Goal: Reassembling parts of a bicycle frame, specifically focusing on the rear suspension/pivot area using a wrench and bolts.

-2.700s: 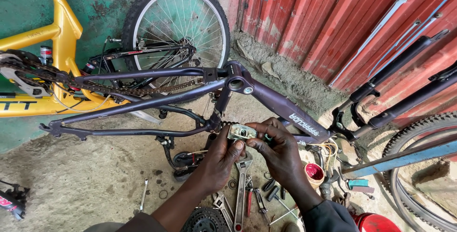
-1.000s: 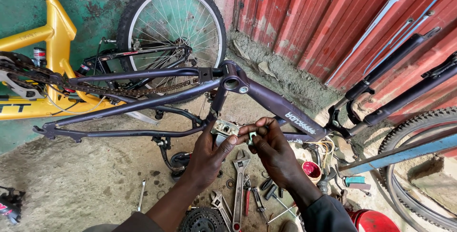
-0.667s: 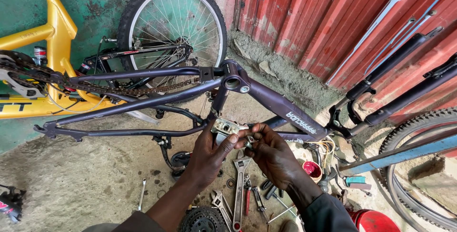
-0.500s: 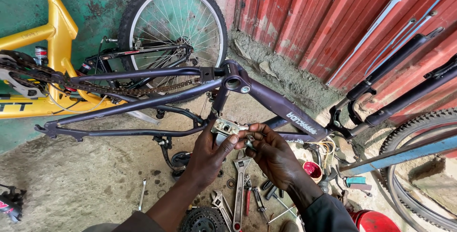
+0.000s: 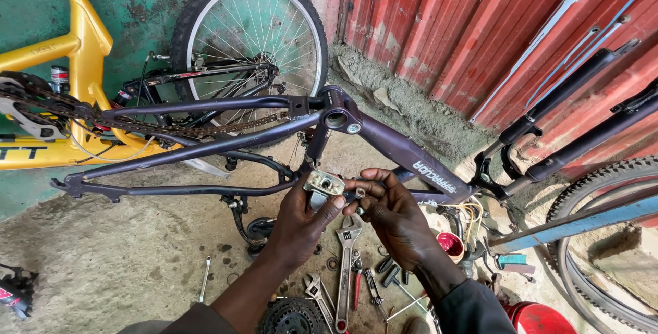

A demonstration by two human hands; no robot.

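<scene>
Grey metal part [image 5: 323, 183] is clamped by the left hand [image 5: 301, 221] under the frame [image 5: 404, 154] — right hand [image 5: 391, 211] fingers pinch its end; fitting it needs steady alignment.

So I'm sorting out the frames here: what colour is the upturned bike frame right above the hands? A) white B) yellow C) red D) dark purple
D: the frame that runs just above the left hand and the right hand is dark purple; the yellow frame leans at the green wall behind.
</scene>
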